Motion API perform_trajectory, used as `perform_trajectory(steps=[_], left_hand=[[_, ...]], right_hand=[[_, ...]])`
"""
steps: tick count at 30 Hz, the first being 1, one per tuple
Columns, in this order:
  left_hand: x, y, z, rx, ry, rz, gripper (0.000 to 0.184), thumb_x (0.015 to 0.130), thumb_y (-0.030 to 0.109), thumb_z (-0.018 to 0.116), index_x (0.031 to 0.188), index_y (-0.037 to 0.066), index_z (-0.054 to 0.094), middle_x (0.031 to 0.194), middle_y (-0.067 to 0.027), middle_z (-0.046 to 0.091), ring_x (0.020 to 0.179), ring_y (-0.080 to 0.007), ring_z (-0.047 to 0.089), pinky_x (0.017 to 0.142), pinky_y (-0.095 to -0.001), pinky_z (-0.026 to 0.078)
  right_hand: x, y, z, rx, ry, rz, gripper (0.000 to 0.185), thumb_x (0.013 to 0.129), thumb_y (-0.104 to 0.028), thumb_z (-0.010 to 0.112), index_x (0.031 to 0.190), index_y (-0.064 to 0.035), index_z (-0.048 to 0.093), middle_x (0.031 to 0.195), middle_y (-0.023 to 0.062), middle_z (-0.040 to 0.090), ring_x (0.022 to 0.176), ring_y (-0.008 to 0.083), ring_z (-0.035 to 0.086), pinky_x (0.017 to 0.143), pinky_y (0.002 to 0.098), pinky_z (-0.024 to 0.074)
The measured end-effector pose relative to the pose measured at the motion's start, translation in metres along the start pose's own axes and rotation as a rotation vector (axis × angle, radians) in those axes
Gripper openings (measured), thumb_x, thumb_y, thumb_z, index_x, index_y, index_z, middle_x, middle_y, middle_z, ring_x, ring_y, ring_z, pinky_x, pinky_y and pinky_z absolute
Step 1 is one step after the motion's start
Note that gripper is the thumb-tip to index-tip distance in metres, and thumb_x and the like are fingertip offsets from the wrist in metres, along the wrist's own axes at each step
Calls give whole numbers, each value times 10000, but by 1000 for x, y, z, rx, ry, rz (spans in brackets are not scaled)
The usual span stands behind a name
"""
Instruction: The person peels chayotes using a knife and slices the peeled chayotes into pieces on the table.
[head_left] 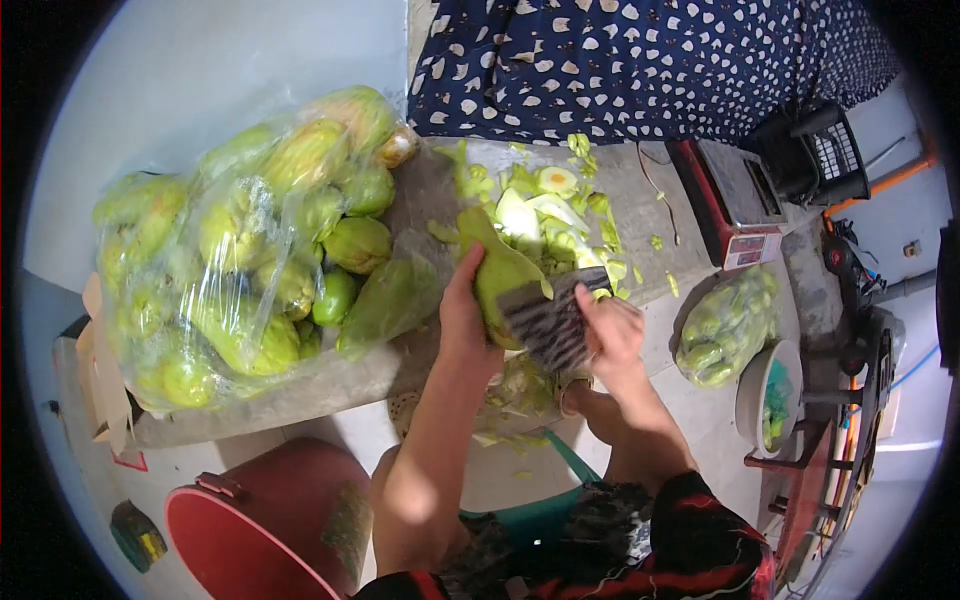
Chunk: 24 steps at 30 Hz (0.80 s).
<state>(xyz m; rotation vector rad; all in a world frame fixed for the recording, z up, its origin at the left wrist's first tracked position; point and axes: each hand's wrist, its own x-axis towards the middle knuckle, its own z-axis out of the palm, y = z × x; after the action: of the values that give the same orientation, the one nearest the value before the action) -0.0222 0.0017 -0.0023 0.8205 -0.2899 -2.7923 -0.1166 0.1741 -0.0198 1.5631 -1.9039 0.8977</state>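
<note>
My left hand (465, 318) is wrapped round a long green papaya (488, 262), holding it tilted above the ledge's front edge. In my right hand (612, 332) is a broad, flat cleaver-like blade (548, 318) with dark wavy streaks; its handle is hidden by my fingers. The blade lies against the papaya's right side, and a thin strip of peel curls up at its edge. Just beyond, pale peeled pieces (517, 213) and green peelings (478, 183) are heaped on the ledge.
A clear plastic bag of green fruit (245, 245) covers the ledge's left. At right stand a red scale (722, 195), a black basket (815, 150), another filled bag (728, 325) and a white bucket (752, 400). A red bin (270, 520) is on the floor, lower left.
</note>
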Motion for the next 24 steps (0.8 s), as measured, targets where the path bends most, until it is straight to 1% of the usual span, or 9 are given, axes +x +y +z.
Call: perform_trajectory(steps=[2, 5, 6, 7, 8, 13, 15, 16, 24], left_hand=[[3, 0, -4, -7, -13, 28, 442, 944, 420, 563, 1177, 45, 593, 1016, -129, 687, 908, -256, 682, 827, -392, 553], [5, 2, -2, 46, 1, 80, 423, 948, 399, 570, 1175, 42, 593, 1009, -130, 688, 904, -250, 682, 821, -385, 552], [4, 3, -2, 107, 27, 107, 416, 950, 388, 571, 1172, 36, 592, 1007, -136, 690, 895, -250, 684, 818, -383, 553], [4, 5, -5, 140, -44, 77, 362, 949, 325, 583, 1168, 37, 579, 1038, -82, 650, 922, -185, 656, 823, -334, 530], [4, 5, -7, 137, -42, 78, 362, 949, 325, 583, 1168, 37, 579, 1038, -82, 650, 922, -185, 656, 823, -334, 530], [8, 5, -12, 132, -30, 103, 346, 940, 311, 601, 1144, 32, 587, 1003, -85, 651, 880, -182, 660, 793, -329, 533], [8, 5, -14, 114, -51, 124, 379, 946, 336, 584, 1157, 21, 580, 1006, -126, 668, 887, -225, 672, 812, -357, 542], [9, 6, -15, 100, -71, 148, 413, 952, 362, 567, 1169, 10, 573, 1009, -167, 685, 893, -267, 684, 831, -385, 551], [0, 10, -9, 252, -74, 197, 390, 934, 328, 579, 1172, 19, 567, 1007, -149, 678, 895, -254, 683, 827, -369, 553]], right_hand=[[1, 5, 0, 52, 46, 44, 555, 594, 57, 597, 1146, 47, 657, 575, 53, 408, 451, 218, 423, 447, 344, 364], [7, -3, -14, 103, -48, -18, 379, 689, 96, 598, 1062, 92, 665, 588, 76, 488, 461, 219, 481, 476, 323, 394], [10, -7, -13, 106, -52, -19, 379, 689, 96, 598, 1062, 92, 665, 588, 76, 488, 461, 219, 481, 476, 323, 394], [12, -11, -11, 116, -13, -51, 438, 637, 80, 598, 1070, 84, 668, 578, 61, 450, 454, 212, 454, 459, 327, 371], [15, -14, -9, 125, 26, -84, 498, 585, 65, 597, 1077, 76, 671, 568, 46, 411, 447, 204, 427, 443, 330, 347], [12, -12, -8, 146, 3, -75, 447, 612, 70, 610, 1054, 85, 676, 559, 51, 422, 443, 207, 444, 450, 324, 371], [4, -2, 0, 129, -14, 93, 278, 745, 40, 664, 1020, 73, 689, 606, 91, 565, 486, 221, 556, 512, 315, 452], [4, -2, -1, 129, -13, 90, 278, 745, 40, 664, 1020, 73, 689, 606, 91, 565, 486, 221, 556, 512, 315, 452], [-1, -1, -1, 162, -18, 148, 283, 722, 51, 716, 1004, 58, 702, 643, 106, 627, 535, 225, 623, 567, 314, 500]])
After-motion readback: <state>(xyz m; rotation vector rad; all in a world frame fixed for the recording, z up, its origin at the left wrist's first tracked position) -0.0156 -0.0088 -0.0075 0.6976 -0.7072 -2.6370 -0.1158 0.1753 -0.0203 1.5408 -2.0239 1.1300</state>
